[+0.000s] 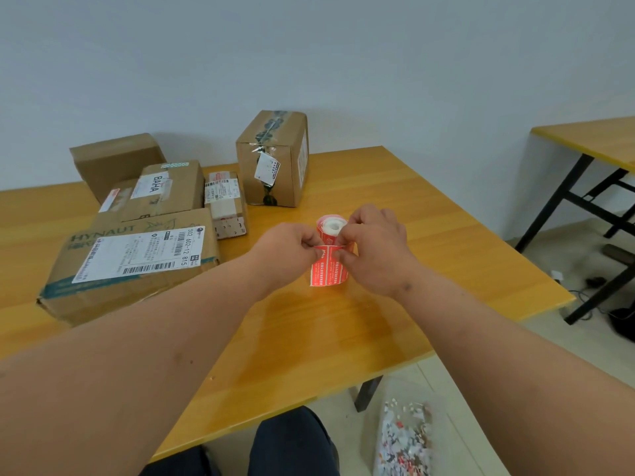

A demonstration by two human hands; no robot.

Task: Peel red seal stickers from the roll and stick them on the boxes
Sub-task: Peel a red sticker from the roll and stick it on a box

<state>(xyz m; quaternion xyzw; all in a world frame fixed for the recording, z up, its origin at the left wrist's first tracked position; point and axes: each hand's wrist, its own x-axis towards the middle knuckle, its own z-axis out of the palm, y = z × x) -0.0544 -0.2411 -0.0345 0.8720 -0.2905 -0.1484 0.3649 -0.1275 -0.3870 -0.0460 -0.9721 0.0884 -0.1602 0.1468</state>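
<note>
A roll of red seal stickers (330,227) is held above the middle of the wooden table (429,242). Its free strip of red stickers (328,269) hangs down toward me. My left hand (290,249) pinches the strip's top left edge. My right hand (374,249) pinches the strip at its top right, close to the roll. Several cardboard boxes stand at the left and back: a big flat HYNAUT box (130,262), a BAHA box (168,188), a small taped box (226,202) and a tall upright box (275,159).
A plain box (115,163) leans against the wall at the back left. A second table (594,142) stands at the right. On the floor lie a clear bag of paper scraps (405,438) and cables (591,286). My knees (292,444) are under the table edge.
</note>
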